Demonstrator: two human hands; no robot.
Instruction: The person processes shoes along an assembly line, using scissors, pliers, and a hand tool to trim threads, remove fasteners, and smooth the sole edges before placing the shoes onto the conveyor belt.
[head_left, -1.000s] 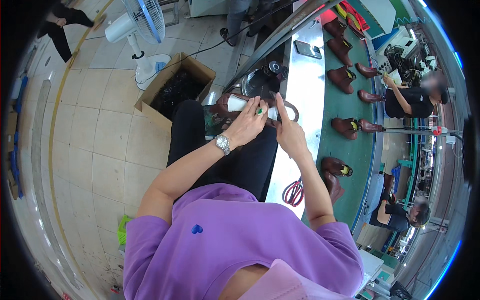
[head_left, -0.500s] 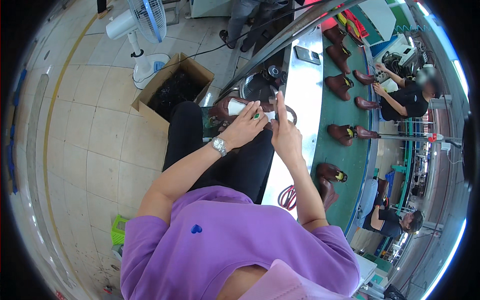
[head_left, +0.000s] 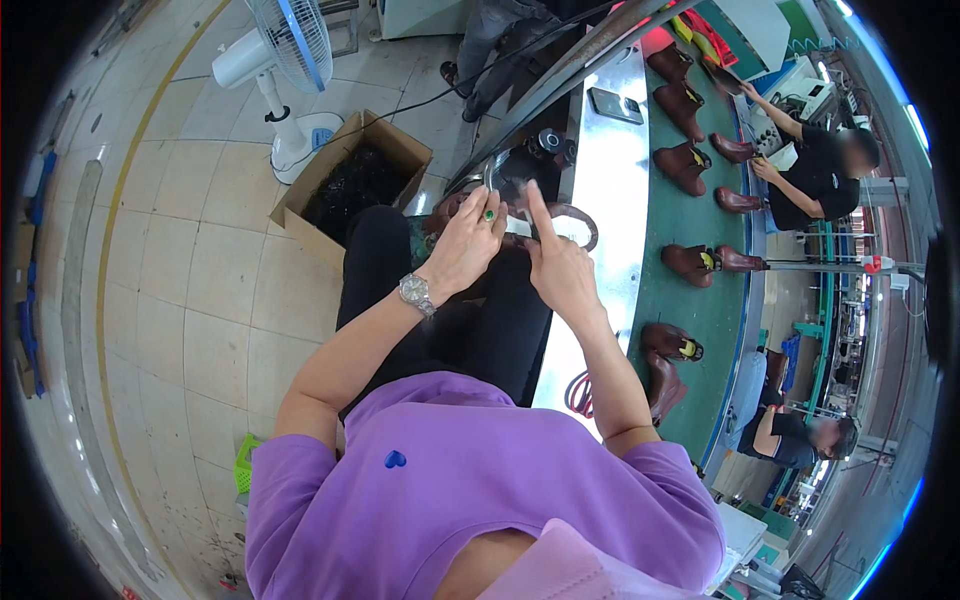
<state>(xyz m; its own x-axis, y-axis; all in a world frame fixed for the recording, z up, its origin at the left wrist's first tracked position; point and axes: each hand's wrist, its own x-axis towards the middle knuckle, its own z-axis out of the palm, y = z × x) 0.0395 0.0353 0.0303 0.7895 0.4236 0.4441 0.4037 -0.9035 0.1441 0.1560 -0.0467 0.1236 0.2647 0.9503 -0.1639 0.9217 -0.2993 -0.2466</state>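
Across my lap lies a brown leather boot (head_left: 447, 207), mostly covered by my hands. My left hand (head_left: 468, 240), with a green-stoned ring and a wristwatch, rests over it, fingers together and bent around its upper side. My right hand (head_left: 562, 262) is beside it, index finger stretched forward and the other fingers curled around a slim metal tool (head_left: 521, 208); motion blur hides the tool's exact kind. A pale oval with a dark rim (head_left: 574, 226) shows just right of my right index finger; I cannot tell which part of the boot it is.
A metal-topped bench (head_left: 612, 170) with a phone (head_left: 615, 105) runs along my right. Beyond it, a green conveyor (head_left: 690, 330) carries several brown boots (head_left: 683, 168). A cardboard box (head_left: 405, 145) of black scraps and a white fan (head_left: 290, 45) stand ahead left. Co-workers (head_left: 825, 175) sit across.
My left hand has shifted left and slightly forward along the boot. My right hand has moved slightly left, and its tool is blurred. The far co-worker's arm has reached forward.
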